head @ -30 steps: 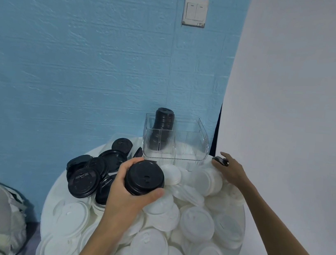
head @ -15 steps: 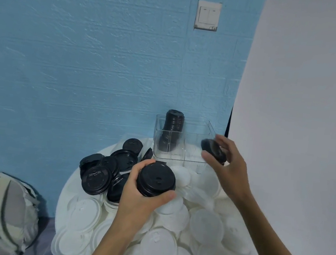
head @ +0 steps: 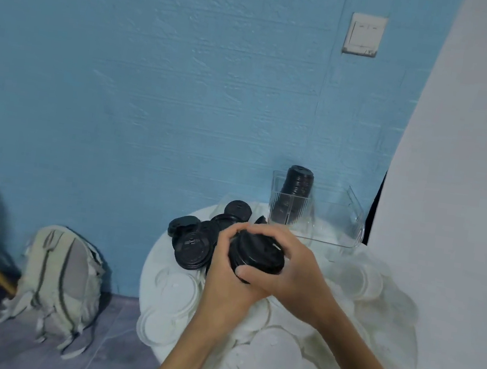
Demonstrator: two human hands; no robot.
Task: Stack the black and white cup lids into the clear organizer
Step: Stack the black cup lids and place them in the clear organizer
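Both hands, left (head: pixel 224 278) and right (head: pixel 294 280), grip black lids (head: pixel 255 256); clear organizer (head: pixel 329 224) holds a black stack (head: pixel 296 191).

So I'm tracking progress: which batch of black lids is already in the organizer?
The tall black stack standing in the clear organizer's left end. The other black lids lie loose on the table or sit gripped between both hands.

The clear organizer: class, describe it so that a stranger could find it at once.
Start at the round white table by the blue wall. At its far edge stands the organizer, a see-through box. It alone is transparent, with a tall black lid stack inside.
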